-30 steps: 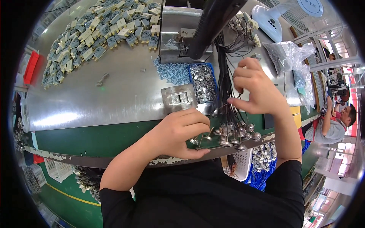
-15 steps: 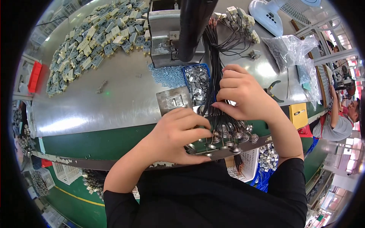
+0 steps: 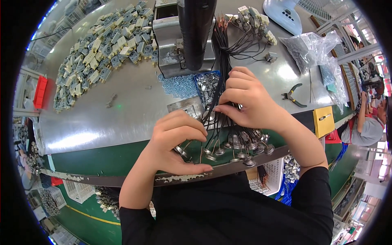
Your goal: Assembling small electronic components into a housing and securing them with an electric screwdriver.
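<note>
A bundle of black wires point(image 3: 224, 63) runs from the back of the bench toward me and fans out at the front edge. Round silver metal discs point(image 3: 250, 162) hang on its near ends. My right hand point(image 3: 252, 100) is closed around part of the bundle, thumb against fingers. To its left, my left hand point(image 3: 171, 141) curves beside the nearest discs, thumb and fingers well apart with no firm grip showing. One disc point(image 3: 182, 153) sits in the gap of that hand, partly covered by it. Beyond the left hand lies a flat metal fixture point(image 3: 185, 106).
A blue bin point(image 3: 208, 83) of small metal clips and loose pale-blue screws point(image 3: 175, 86) lie before a metal press point(image 3: 165, 47). Grey-and-cream blocks point(image 3: 108, 47) are heaped far left. Pliers point(image 3: 293, 96), a yellow pad point(image 3: 324, 123), a plastic bag point(image 3: 306, 51) and a fan point(image 3: 283, 14) stand right.
My left hand has shifted left and slightly down, drawing away from the main cluster of discs. My right hand has moved a little left, still around the wires. The view has shifted slightly.
</note>
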The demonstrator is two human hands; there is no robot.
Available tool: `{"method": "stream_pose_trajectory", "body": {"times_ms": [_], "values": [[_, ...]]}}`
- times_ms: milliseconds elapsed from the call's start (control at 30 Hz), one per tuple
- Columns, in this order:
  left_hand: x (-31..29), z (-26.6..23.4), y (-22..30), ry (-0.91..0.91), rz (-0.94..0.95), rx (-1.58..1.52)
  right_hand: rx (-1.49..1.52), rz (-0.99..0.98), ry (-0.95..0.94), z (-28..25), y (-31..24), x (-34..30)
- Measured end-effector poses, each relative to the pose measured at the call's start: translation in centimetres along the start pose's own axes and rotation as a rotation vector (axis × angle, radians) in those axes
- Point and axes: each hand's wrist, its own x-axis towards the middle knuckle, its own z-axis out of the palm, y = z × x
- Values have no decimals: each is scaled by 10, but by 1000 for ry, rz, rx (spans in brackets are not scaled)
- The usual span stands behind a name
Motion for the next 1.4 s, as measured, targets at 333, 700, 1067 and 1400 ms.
{"method": "stream_pose_trajectory", "body": {"times_ms": [333,700,1067,1400], "values": [[-6,5,-1,-63,-40,9,191,48,-52,-11,3,8],[-17,-6,-15,-74,-88,93,230,61,-206,-37,19,-12],[-13,-2,-10,-149,-89,72,217,101,-141,-49,23,-35],[38,24,21,-343,0,280,200,51,-144,-45,12,-25]]}}
